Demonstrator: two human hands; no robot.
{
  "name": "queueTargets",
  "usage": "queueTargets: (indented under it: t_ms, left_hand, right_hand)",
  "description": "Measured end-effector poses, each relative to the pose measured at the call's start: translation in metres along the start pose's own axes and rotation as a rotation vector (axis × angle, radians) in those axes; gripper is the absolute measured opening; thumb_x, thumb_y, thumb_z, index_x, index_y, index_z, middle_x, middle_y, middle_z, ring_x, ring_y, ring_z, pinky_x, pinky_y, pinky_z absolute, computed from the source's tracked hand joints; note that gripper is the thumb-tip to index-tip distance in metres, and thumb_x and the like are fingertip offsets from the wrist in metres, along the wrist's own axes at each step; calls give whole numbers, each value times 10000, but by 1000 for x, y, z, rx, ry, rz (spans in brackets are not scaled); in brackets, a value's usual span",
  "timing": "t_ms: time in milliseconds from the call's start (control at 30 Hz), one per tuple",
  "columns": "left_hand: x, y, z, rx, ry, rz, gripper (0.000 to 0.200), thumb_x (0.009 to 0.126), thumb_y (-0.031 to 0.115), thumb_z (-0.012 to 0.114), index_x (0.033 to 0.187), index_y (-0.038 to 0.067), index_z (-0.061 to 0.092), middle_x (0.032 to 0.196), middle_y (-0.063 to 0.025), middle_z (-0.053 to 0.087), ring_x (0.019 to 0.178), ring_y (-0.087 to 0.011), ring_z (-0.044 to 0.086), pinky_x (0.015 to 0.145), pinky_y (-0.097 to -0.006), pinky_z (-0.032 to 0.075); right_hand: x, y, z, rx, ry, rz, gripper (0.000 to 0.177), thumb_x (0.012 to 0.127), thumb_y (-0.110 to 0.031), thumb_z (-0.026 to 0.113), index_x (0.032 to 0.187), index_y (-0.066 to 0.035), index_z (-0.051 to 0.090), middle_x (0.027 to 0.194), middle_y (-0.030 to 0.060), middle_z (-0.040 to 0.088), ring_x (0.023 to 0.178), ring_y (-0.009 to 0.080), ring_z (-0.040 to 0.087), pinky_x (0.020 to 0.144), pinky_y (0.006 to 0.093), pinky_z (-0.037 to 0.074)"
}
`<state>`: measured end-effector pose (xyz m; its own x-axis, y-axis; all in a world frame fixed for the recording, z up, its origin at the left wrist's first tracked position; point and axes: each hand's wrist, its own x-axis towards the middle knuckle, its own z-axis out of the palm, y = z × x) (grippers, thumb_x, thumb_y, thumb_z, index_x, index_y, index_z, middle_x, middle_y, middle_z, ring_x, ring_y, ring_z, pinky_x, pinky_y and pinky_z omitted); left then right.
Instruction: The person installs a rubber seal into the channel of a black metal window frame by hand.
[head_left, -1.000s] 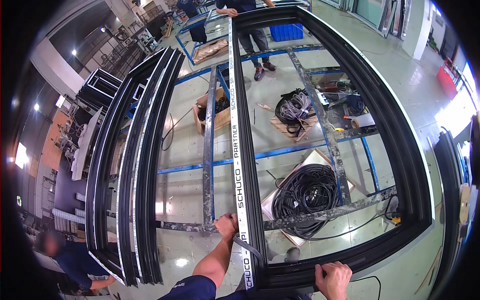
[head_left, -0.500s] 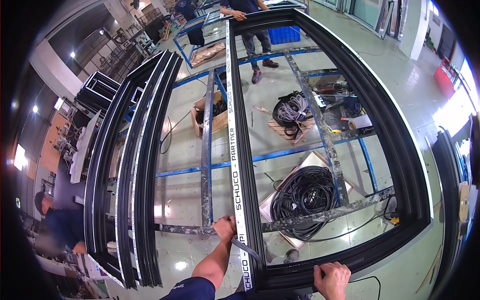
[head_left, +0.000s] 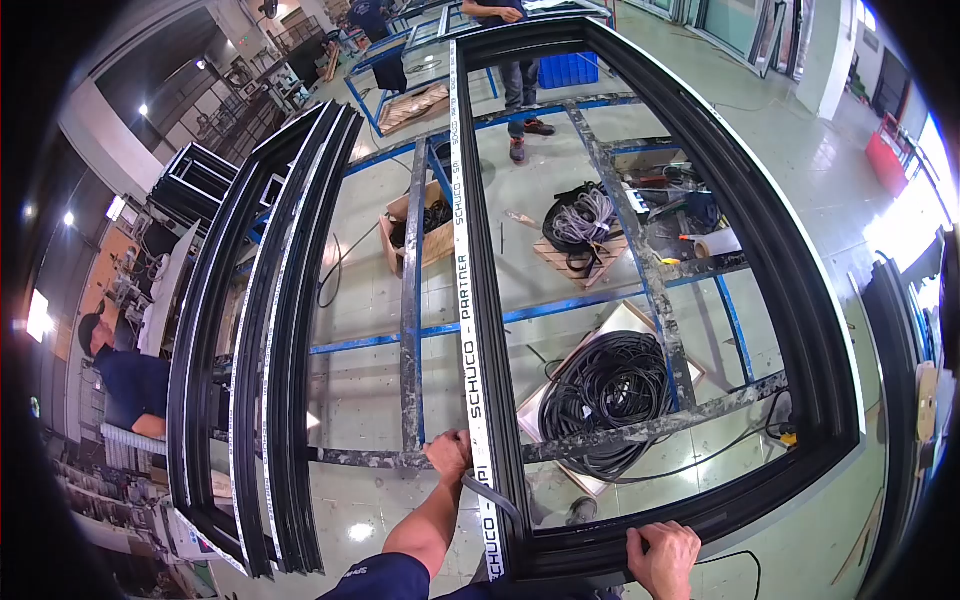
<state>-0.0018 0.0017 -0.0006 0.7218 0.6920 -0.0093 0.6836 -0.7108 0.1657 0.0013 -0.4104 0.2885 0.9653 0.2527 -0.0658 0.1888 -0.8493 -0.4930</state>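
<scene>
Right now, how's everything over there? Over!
Left hand at taped side of black frame. Right hand on near edge. Frame lying across metal rack. Grey strip across taped side.

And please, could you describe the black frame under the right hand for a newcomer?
Find the blue and black metal stand filling the middle. Over its right side lies the black rectangular frame. Unlike the black frames at left, its wide opening shows a round black coil.

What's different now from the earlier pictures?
The far worker's hand came off the big black frame and moved up and right. The worker on the left moved up the view. The person's left hand and right hand stayed at the frame.
</scene>
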Motion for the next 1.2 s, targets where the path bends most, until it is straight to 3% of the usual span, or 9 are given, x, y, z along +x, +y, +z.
queueTargets:
  t_ms: [200,267,367,433,633,867,1000,1100,1200]
  left_hand:
    - [0,1,-5,-18,-20,9,366,889,386,542,781,111,759,773,-183,719,724,-368,691,813,-487,443]
    - [5,0,-2,10,-23,50,376,904,401,545,790,110,756,763,-177,717,731,-368,693,777,-501,456]
    - [3,-33,32,138,77,193,348,932,384,565,786,114,729,717,-161,670,667,-364,655,619,-519,473]
    - [3,-58,55,35,-24,113,320,920,372,577,778,120,715,715,-161,645,644,-356,630,636,-515,468]
    - [-5,-21,13,81,-89,53,322,912,397,572,836,134,742,769,-159,680,710,-356,659,705,-514,462]
    - [4,-13,7,78,-93,34,344,903,425,566,903,150,773,831,-157,721,787,-356,694,785,-512,456]
    - [9,-7,7,63,-90,19,365,898,441,562,942,160,791,867,-156,744,832,-357,713,830,-511,453]
    - [8,-3,7,61,-67,-5,396,904,469,550,944,159,793,871,-162,746,831,-369,712,844,-502,454]
    - [9,5,-4,66,-141,-16,426,920,470,510,922,147,788,858,-169,742,837,-379,705,854,-512,444]
  right_hand:
    - [0,2,4,-9,30,5,238,831,-239,731,675,-63,689,694,116,671,693,329,651,663,453,483]
    - [-4,7,18,-37,53,30,201,746,-205,767,614,-74,691,616,76,638,642,300,626,659,433,459]
    - [5,14,18,-76,45,-54,260,778,-189,743,580,-109,596,621,104,579,631,331,575,596,452,407]
    - [3,17,20,-133,-23,-37,243,838,-183,725,648,-81,613,649,110,576,646,340,569,614,460,413]
    - [5,22,24,24,-38,17,103,845,-97,737,821,-4,698,788,105,692,721,310,656,678,357,503]
    - [-8,20,22,406,75,69,113,869,55,684,976,45,719,936,145,737,863,228,720,798,299,549]
    - [-20,44,10,580,248,96,121,943,45,609,988,56,721,954,99,738,883,147,670,835,265,513]
    - [-22,78,-6,343,434,334,152,981,-46,631,1049,21,750,1032,83,743,967,152,661,896,279,499]
    - [-19,125,-14,73,546,87,165,980,-77,625,1034,0,760,1064,59,760,1117,224,653,1047,378,449]
